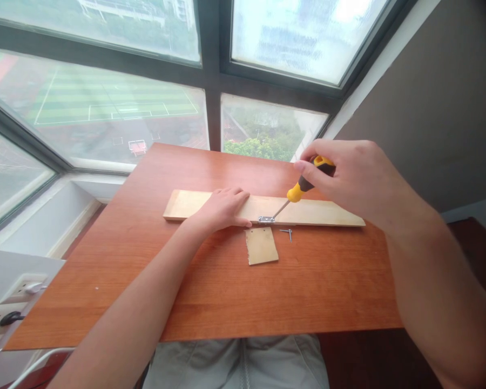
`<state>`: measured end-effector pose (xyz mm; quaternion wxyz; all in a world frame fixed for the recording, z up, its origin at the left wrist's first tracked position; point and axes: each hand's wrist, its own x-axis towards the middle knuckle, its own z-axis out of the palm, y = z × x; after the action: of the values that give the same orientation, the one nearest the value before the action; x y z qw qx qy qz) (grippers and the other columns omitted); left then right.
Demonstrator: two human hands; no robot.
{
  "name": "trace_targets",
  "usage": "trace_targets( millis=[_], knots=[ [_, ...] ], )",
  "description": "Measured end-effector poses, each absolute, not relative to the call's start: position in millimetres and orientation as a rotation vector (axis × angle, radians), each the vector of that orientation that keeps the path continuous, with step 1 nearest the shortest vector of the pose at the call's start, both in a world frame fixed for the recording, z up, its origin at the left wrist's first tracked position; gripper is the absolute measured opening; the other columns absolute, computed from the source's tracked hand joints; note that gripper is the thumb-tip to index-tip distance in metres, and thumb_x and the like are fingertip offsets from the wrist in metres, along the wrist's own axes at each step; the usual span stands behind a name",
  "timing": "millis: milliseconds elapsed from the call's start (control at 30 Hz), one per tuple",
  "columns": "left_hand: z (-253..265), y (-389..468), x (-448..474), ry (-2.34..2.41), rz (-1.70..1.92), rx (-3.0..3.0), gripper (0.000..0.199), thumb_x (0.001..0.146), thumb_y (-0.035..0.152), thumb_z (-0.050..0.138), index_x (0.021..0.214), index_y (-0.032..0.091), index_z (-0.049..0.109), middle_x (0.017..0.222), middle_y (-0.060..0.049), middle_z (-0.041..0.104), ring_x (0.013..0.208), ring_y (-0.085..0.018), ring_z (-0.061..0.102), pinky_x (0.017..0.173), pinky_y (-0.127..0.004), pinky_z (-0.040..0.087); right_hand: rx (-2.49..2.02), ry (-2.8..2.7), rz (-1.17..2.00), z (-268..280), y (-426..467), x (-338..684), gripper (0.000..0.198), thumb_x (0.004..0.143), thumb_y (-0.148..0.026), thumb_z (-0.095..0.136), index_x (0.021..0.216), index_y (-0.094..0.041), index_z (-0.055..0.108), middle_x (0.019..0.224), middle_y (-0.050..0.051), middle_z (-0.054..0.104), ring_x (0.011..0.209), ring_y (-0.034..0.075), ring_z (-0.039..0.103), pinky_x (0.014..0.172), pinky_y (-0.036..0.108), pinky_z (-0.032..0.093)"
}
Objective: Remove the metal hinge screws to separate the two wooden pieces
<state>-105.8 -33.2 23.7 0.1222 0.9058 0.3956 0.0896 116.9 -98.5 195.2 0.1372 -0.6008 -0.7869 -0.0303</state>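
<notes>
Both hands work: left hand (222,208) flat on plank (328,212), right hand (348,173) seemingly turning screwdriver (303,188).

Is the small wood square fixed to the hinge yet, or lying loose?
Loose, it seems: the small wood square lies flat on the table, a gap between it and the hinge on the long board.

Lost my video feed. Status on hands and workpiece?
Left hand flat on long plank. Right hand grips screwdriver, tip at metal hinge. Small wood piece and loose screws alongside, nothing blocking.
</notes>
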Motion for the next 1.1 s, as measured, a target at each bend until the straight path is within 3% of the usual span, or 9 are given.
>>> trace_targets(
  millis=[200, 367, 467, 567, 700, 767, 833, 933, 1100],
  knots=[
    [22.7, -32.8, -106.0, 1.155, 0.264, 2.635, 0.063, 0.074, 0.062, 0.067, 0.122, 0.024, 0.052, 0.125, -0.011, 0.058, 0.112, -0.029, 0.054, 0.091, -0.037, 0.039, -1.618, -2.384, 0.057, 196.4, -101.0, 117.3, 0.026, 0.081, -0.031, 0.055, 0.106, -0.027, 0.06, 0.096, 0.003, 0.07, 0.073, 0.021, 0.06, 0.063, 0.035, 0.041],
    [22.7, -33.2, -105.7, 1.152, 0.263, 2.643, 0.064, 0.074, 0.063, 0.066, 0.122, 0.023, 0.052, 0.124, -0.011, 0.058, 0.111, -0.029, 0.054, 0.09, -0.038, 0.039, -1.709, -2.286, -0.074, 194.1, -101.8, 112.6, 0.022, 0.089, -0.043, 0.048, 0.086, -0.027, 0.062, 0.075, 0.002, 0.067, 0.066, 0.021, 0.056, 0.059, 0.034, 0.037],
    [23.2, -33.7, -105.3, 1.152, 0.262, 2.648, 0.064, 0.074, 0.063, 0.067, 0.122, 0.023, 0.052, 0.125, -0.011, 0.058, 0.111, -0.03, 0.054, 0.09, -0.038, 0.04, -1.642, -2.32, -0.043, 193.8, -102.2, 114.1, 0.014, 0.083, -0.028, 0.052, 0.092, -0.027, 0.062, 0.088, 0.001, 0.069, 0.072, 0.02, 0.058, 0.062, 0.034, 0.038],
    [23.6, -33.7, -105.2, 1.158, 0.257, 2.637, 0.064, 0.073, 0.062, 0.067, 0.122, 0.023, 0.052, 0.125, -0.011, 0.058, 0.112, -0.03, 0.054, 0.091, -0.038, 0.039, -1.633, -2.364, -0.015, 194.2, -102.4, 116.6, 0.024, 0.078, -0.028, 0.056, 0.102, -0.027, 0.061, 0.1, 0.003, 0.069, 0.078, 0.023, 0.06, 0.065, 0.035, 0.04],
    [23.1, -33.3, -105.5, 1.165, 0.253, 2.628, 0.065, 0.074, 0.062, 0.067, 0.123, 0.024, 0.052, 0.126, -0.011, 0.058, 0.112, -0.03, 0.054, 0.091, -0.038, 0.039, -1.728, -2.269, -0.099, 192.3, -102.0, 116.6, 0.02, 0.087, -0.044, 0.051, 0.088, -0.027, 0.062, 0.081, 0.003, 0.068, 0.066, 0.021, 0.057, 0.059, 0.034, 0.037],
    [22.6, -33.2, -105.7, 1.165, 0.258, 2.631, 0.065, 0.074, 0.063, 0.066, 0.123, 0.023, 0.052, 0.126, -0.011, 0.058, 0.112, -0.03, 0.054, 0.091, -0.038, 0.039, -1.727, -2.248, -0.099, 192.0, -102.6, 116.9, 0.021, 0.089, -0.041, 0.048, 0.084, -0.027, 0.062, 0.075, 0.003, 0.067, 0.063, 0.02, 0.055, 0.057, 0.034, 0.036],
    [22.5, -33.3, -106.0, 1.158, 0.263, 2.638, 0.065, 0.074, 0.063, 0.066, 0.123, 0.023, 0.051, 0.125, -0.011, 0.057, 0.112, -0.03, 0.053, 0.092, -0.038, 0.039, -1.645, -2.296, -0.037, 193.2, -104.3, 118.4, 0.014, 0.086, -0.031, 0.05, 0.091, -0.026, 0.062, 0.081, 0.002, 0.068, 0.066, 0.02, 0.056, 0.06, 0.035, 0.039],
    [23.1, -33.9, -106.1, 1.153, 0.265, 2.64, 0.065, 0.074, 0.063, 0.066, 0.124, 0.023, 0.051, 0.125, -0.011, 0.058, 0.113, -0.03, 0.053, 0.092, -0.038, 0.039, -1.516, -2.399, 0.143, 196.5, -107.1, 121.0, 0.027, 0.08, -0.022, 0.053, 0.107, -0.027, 0.059, 0.095, 0.002, 0.07, 0.073, 0.021, 0.06, 0.065, 0.035, 0.044],
    [23.9, -34.5, -105.6, 1.164, 0.259, 2.63, 0.065, 0.074, 0.063, 0.066, 0.124, 0.024, 0.051, 0.125, -0.011, 0.057, 0.113, -0.03, 0.053, 0.092, -0.039, 0.039, -1.649, -2.303, 0.066, 194.8, -105.9, 120.2, 0.017, 0.087, -0.04, 0.051, 0.093, -0.027, 0.061, 0.079, 0.001, 0.069, 0.064, 0.02, 0.056, 0.06, 0.035, 0.039]
  ],
)
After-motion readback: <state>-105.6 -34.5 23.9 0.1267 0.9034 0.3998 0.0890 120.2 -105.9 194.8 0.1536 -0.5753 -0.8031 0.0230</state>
